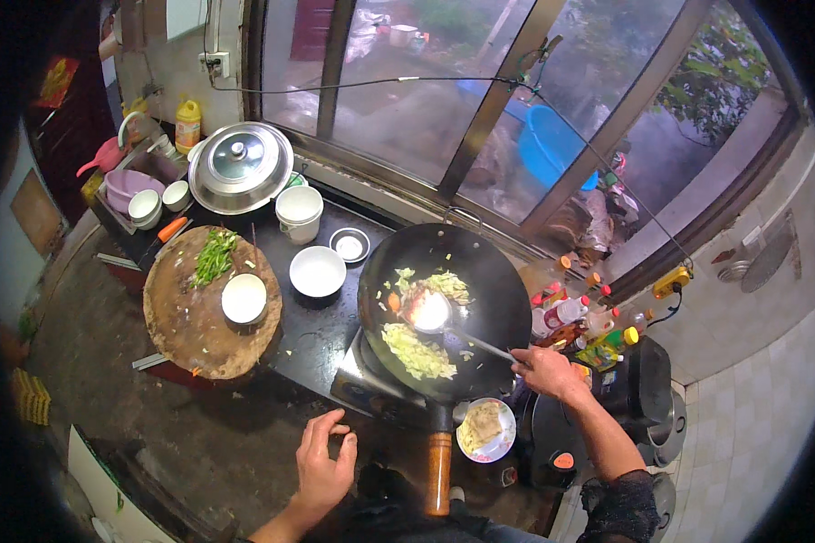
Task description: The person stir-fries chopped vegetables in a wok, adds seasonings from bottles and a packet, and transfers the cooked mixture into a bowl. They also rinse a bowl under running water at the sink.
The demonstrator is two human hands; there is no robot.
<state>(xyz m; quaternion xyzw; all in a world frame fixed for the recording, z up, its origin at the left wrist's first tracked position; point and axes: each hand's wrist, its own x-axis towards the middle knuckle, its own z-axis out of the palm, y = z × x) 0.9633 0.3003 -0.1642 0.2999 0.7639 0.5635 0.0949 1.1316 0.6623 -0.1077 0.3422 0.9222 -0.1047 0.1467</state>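
Note:
My right hand [543,373] grips the handle of a metal ladle [482,345], whose bowl rests inside a large black wok [499,271]. Chopped cabbage [418,351] lies in the wok on both sides of the ladle, with some orange and reddish bits by its bowl. Bright glare hides what the ladle holds. The wok sits on a gas stove [380,380], its wooden handle [439,468] pointing towards me. My left hand [326,458] hangs in the air left of that handle, fingers apart and holding nothing. A floral plate [506,438] with pale food stands right of the handle.
Left of the wok are a white bowl [318,271] and a round chopping board [176,326] with sliced green peppers [215,258] and a cup [244,298]. An orange-handled knife [172,229] lies behind it. Sauce bottles [564,312] and a black rice cooker [557,427] crowd the right.

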